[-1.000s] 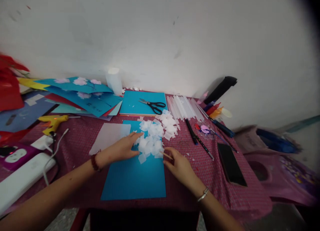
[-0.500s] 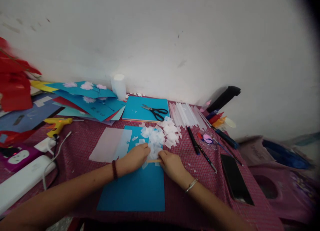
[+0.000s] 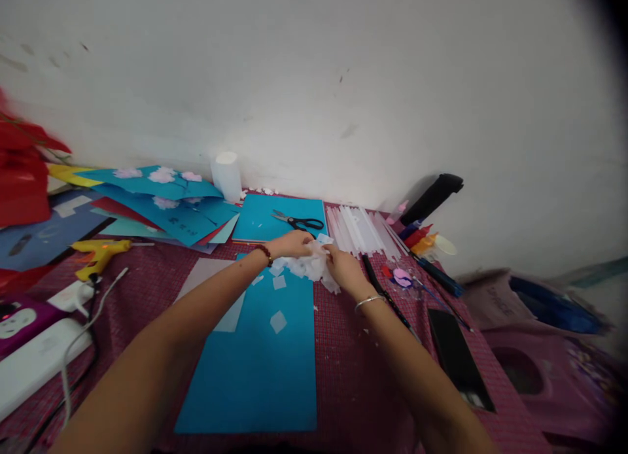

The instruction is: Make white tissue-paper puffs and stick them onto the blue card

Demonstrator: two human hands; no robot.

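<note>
My left hand [image 3: 293, 243] reaches to the pile of small white paper pieces [image 3: 309, 265], its fingers closed at the pile's upper edge. On the right side of the pile, my right hand [image 3: 342, 265] pinches white paper bits. What exactly lies between the left fingers is hidden. The pile overlaps the top right corner of a blue sheet [image 3: 260, 375]. Two loose white squares [image 3: 278, 322] lie on that sheet. A pale translucent sheet [image 3: 230, 320] is partly under my left forearm. Black scissors [image 3: 299, 221] rest on a blue paper stack [image 3: 250, 212] just behind my hands.
Translucent sticks [image 3: 360, 230], pens [image 3: 392, 303] and a black phone [image 3: 458, 356] lie at the right. Leftward are a yellow glue gun [image 3: 101, 252], a white power strip [image 3: 42, 366], cables and decorated blue papers [image 3: 167, 209]. A wall [image 3: 304, 81] stands behind.
Both hands have moved away from me to the back of the blue sheet. The white pieces are gathered closer together, leaving loose squares on the sheet. The thin tan strip between the hands is no longer visible.
</note>
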